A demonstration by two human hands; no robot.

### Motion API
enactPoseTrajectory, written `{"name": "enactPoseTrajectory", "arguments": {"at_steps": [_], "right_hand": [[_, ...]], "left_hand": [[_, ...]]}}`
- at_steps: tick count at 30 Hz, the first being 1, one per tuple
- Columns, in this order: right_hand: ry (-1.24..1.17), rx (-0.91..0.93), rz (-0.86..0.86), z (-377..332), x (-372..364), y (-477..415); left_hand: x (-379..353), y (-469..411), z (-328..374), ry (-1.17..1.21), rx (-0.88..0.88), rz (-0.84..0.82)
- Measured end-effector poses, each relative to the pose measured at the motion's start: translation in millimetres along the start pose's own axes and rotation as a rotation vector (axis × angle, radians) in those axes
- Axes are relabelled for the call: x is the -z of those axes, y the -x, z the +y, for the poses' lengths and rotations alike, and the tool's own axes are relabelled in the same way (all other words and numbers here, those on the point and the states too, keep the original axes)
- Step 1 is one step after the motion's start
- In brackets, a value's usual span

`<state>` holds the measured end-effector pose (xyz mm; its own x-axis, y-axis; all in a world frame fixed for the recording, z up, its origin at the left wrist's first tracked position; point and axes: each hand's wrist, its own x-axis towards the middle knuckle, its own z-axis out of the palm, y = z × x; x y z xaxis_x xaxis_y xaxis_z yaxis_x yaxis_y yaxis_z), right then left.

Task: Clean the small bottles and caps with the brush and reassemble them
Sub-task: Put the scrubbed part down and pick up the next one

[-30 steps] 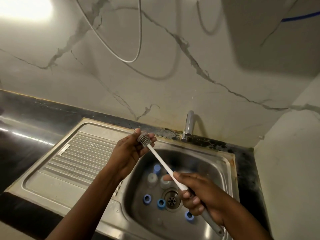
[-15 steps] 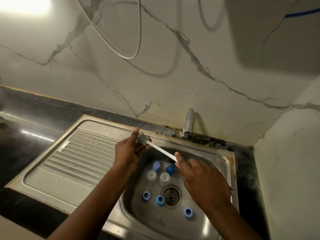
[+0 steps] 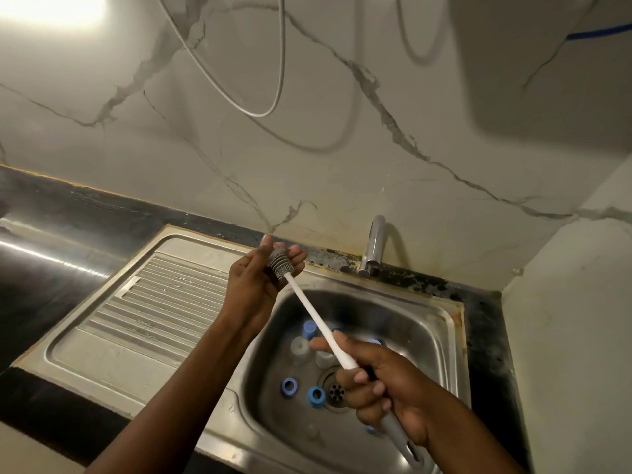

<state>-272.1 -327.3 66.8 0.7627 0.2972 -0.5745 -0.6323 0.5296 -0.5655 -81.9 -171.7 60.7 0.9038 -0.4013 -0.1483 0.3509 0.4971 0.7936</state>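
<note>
My left hand [image 3: 251, 289] is raised over the sink's left rim with its fingers curled round the grey ribbed head of the brush [image 3: 279, 265]. The brush's white shaft runs down to the right into my right hand [image 3: 379, 384], which grips the handle. The handle's grey end sticks out below that hand. Down in the sink basin [image 3: 456, 340] stand two small clear bottles [image 3: 300, 347] and a blue-topped one [image 3: 308, 328]. Two blue caps [image 3: 290, 385] lie near the drain [image 3: 337, 391]. Another cap is partly hidden by my right hand.
A chrome tap [image 3: 374, 244] stands behind the basin at the marble wall. The ribbed steel drainboard [image 3: 154, 302] lies to the left, with dark countertop [image 3: 51, 248] beyond it. A wall closes in on the right, and a thin hose [image 3: 280, 63] loops down the wall above.
Half a second ago my right hand was up the shaft close to the brush head; it has drawn back down to the handle. My left hand stays on the brush head.
</note>
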Motion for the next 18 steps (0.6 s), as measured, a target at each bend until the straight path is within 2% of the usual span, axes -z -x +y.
{"name": "enactPoseTrajectory", "arguments": {"at_steps": [2,3,6,8,10,12,14,16,18], "right_hand": [[-0.07,-0.034,-0.106,1,2,-2],[-0.05,-0.025,-0.088,0,2,-4],[0.282,0.16,0.173,-1,-7,-4],[0.656,0.406,0.4,2,-8,-9],[1.156,0.588,0.603,4,0,-13],[1.688,0.678,0.764,3,7,-11],[1.999,0.665,0.764,5,15,-11],[2.118,0.783,0.849,5,21,-14],[1.969,0.795,0.829,5,16,-14]], "left_hand": [[0,0,2,0.053,0.035,-0.021],[1,0,2,0.057,0.047,-0.019],[6,-1,0,-0.01,0.061,0.028],[7,0,-2,-0.105,0.049,0.083],[7,1,-5,-0.212,0.035,0.158],[8,3,-9,-0.282,0.03,0.235],[9,4,-11,-0.288,0.038,0.299],[10,6,-12,-0.289,0.033,0.327],[9,9,-12,-0.284,0.007,0.316]]}}
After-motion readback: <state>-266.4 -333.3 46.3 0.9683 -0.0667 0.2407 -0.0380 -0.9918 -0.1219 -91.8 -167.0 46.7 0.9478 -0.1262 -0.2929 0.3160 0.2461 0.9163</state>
